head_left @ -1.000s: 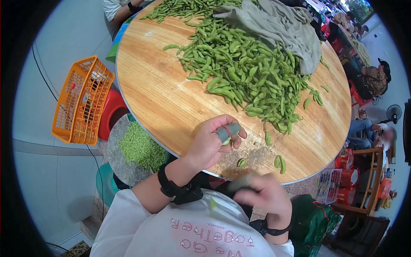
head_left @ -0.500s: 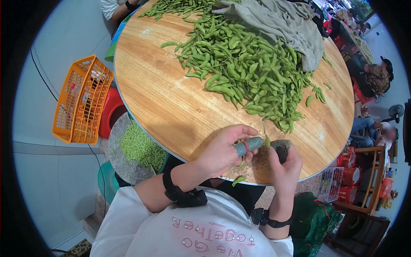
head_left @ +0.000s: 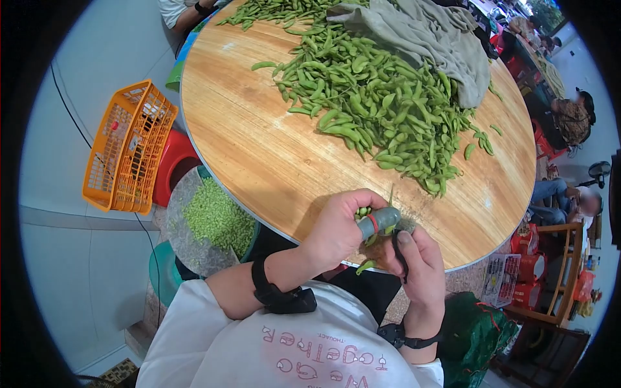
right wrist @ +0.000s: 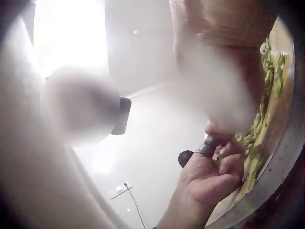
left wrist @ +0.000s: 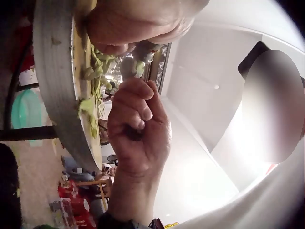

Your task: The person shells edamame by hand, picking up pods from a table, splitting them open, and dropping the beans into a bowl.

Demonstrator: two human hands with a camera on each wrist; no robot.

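Note:
In the head view my left hand is over the near edge of the round wooden table, fingers curled around green soybean pods. A grey cover with a red band sheathes one of its digits. My right hand meets it from the right, fingers bent and a dark cover showing among them. Between the two covers, both hands pinch a soybean pod; its lower part is hidden. The right wrist view shows the left hand with curled fingers; in the left wrist view the right hand is likewise curled.
A big heap of soybean pods covers the far part of the table, partly under a grey cloth. Shelled beans fill a lined basin at the left. An orange crate stands beyond it. Another person's arm is at upper left.
My right hand has risen from below the table edge to my left hand. A pod it pinched half a second ago has moved left, between both hands. Loose pods near the edge are now covered or gone.

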